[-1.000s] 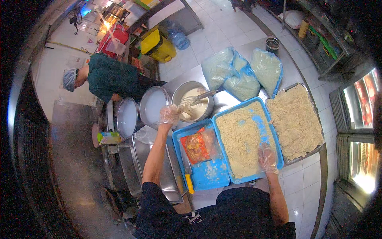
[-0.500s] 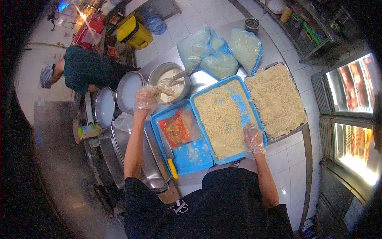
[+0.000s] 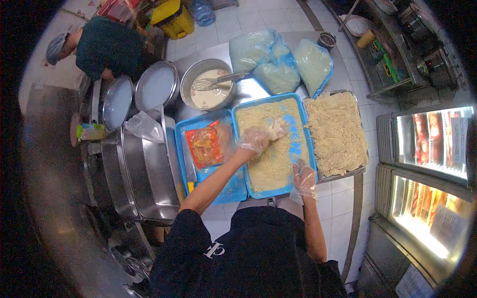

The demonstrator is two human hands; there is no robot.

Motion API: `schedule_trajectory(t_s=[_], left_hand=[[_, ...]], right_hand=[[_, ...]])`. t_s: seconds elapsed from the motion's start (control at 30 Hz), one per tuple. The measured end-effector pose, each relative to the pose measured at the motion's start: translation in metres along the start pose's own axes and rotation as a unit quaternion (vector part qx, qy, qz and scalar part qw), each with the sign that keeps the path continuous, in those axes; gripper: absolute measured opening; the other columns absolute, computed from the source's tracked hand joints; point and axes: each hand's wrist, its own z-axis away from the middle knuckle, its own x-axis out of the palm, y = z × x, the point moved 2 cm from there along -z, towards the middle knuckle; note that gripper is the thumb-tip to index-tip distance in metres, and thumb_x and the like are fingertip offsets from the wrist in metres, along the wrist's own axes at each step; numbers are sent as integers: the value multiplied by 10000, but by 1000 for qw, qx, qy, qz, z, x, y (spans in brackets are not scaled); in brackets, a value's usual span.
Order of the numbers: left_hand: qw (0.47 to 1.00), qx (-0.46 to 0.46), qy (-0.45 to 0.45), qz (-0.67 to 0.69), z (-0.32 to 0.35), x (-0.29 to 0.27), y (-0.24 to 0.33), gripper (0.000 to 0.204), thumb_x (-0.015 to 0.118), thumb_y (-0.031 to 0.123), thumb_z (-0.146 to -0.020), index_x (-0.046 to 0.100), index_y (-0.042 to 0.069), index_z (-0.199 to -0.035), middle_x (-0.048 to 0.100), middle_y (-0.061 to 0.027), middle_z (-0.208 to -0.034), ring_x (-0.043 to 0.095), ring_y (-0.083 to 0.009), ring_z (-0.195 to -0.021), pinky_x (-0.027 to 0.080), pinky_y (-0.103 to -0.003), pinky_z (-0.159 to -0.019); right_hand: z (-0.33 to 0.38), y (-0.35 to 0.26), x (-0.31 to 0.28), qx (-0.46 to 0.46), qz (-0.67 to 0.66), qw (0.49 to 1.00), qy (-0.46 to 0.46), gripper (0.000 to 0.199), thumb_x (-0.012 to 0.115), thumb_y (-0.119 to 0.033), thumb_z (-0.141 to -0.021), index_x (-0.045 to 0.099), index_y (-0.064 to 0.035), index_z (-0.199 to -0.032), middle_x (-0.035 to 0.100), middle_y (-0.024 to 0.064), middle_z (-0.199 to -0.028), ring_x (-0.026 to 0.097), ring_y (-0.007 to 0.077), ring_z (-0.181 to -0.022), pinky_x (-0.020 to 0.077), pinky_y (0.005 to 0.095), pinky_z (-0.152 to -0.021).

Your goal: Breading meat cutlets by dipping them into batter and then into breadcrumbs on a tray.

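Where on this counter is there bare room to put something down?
Little is free. A bare steel patch lies between the batter bowl, the plastic bags and the crumb tray. The left blue tray's lower floor is bare beside the knife. The rest is crowded: trays edge to edge, left hand in the crumbs, right hand at the tray's corner.

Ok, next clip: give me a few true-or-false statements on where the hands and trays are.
1. The left hand is over the blue crumb tray. True.
2. The right hand rests in the batter bowl. False: it is at the crumb tray's near right edge.
3. A whisk lies in the batter bowl. True.
4. The metal tray of breaded pieces sits left of the crumb tray. False: it sits to its right.
5. Both hands wear clear gloves. True.
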Motion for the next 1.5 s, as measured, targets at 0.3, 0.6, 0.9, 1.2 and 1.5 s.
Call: schedule_trajectory(t_s=[0.3,0.6,0.9,1.2,1.5], left_hand=[[986,-119,-32,110,62,-18,39,236,540,284,-792,641,113,-919,620,-116,-772,597,-308,-748,467,-430,-680],[935,-275,156,162,104,-83,24,266,603,162,-744,641,57,-985,603,-157,-732,596,-327,-691,469,-420,-620],[870,-424,114,224,152,-93,6,296,634,186,-755,642,45,-1015,632,-163,-785,616,-311,-736,484,-398,-658],[887,-408,121,180,172,-86,2,305,630,176,-749,643,55,-1029,639,-162,-822,621,-310,-765,488,-400,-689],[802,-526,67,276,186,-81,-7,304,632,184,-762,643,75,-1046,643,-146,-822,624,-293,-736,492,-390,-670]], right_hand=[[36,-8,84,-34,31,998,35,735,724,-295,-649,434,95,-1200,594,275,-983,600,356,-905,486,408,-763],[-68,-7,94,134,-263,954,-57,596,751,-228,-640,515,23,-1127,624,170,-895,599,309,-777,477,426,-723],[-102,-54,23,-262,52,952,151,385,679,-173,-688,604,-37,-1041,622,168,-885,582,306,-882,456,378,-818],[-164,-31,32,-68,-49,996,-39,340,685,-210,-679,665,-49,-978,653,156,-914,617,301,-844,476,363,-782],[-129,-55,12,-55,105,993,6,439,616,-342,-757,623,-25,-1059,637,195,-950,619,283,-891,471,374,-771]])
